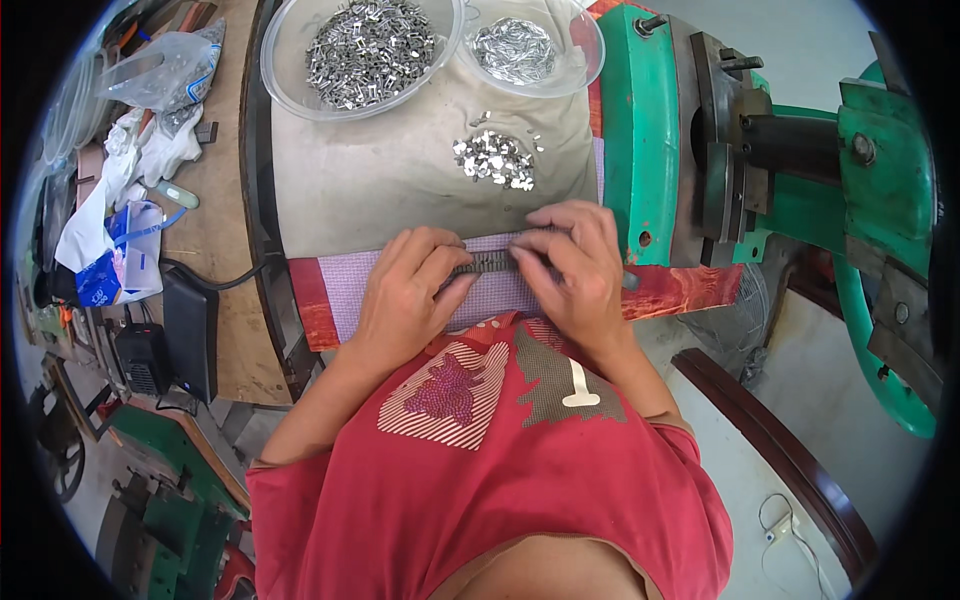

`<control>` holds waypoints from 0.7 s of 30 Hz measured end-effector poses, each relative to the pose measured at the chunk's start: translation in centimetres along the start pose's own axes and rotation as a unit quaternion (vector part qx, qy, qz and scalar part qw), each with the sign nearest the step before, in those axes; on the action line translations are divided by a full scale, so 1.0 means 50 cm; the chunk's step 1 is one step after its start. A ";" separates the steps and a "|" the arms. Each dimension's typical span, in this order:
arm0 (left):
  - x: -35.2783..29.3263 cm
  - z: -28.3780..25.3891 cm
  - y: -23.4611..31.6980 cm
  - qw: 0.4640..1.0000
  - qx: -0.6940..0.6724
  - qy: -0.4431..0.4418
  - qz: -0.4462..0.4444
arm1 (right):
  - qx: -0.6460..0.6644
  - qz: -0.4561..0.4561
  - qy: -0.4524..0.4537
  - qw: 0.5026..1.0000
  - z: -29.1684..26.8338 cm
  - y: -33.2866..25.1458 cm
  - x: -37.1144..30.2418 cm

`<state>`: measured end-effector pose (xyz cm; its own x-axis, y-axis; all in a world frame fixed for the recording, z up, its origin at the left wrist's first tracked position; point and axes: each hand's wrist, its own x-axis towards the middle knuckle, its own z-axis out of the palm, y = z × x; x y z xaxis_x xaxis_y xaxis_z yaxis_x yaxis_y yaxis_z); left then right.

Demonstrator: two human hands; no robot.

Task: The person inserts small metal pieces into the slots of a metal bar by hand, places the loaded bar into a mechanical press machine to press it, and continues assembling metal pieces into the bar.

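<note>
Between my hands, close to the front of the work surface, lies a narrow dark strip (pixel 491 263) with a row of small slots or teeth. My left hand (pixel 408 287) is closed on its left end, thumb and fingers pinching it. My right hand (pixel 577 265) is bent round the right end, its thumb and fingertips pressed to the strip. The fingers hide both ends. Beyond the strip, a loose pile of small shiny metal pieces (pixel 495 163) rests on the grey-brown cloth (pixel 360 190). A purple checked cloth (pixel 345 285) is spread beneath my hands.
At the back stand a large clear tub (pixel 275 75) of small metal clips and a smaller clear tub (pixel 592 75) of thin metal pieces. A green machine (pixel 632 150) borders the right. The wooden bench (pixel 215 200) on the left carries bags, a tissue pack (pixel 125 260) and a black box (pixel 190 330).
</note>
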<state>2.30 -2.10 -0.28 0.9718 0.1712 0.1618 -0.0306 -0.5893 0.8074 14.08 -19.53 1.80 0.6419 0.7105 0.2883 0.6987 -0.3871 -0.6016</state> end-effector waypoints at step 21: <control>0.014 0.002 0.016 0.998 0.061 -0.010 0.014 | -0.074 0.018 -0.002 0.997 0.029 0.024 0.042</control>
<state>2.97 -2.53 0.44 0.9754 0.1381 0.1719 -0.0311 -0.6856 0.7273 15.82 -17.65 0.59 0.6667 0.6967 0.2648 0.7142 -0.4956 -0.4943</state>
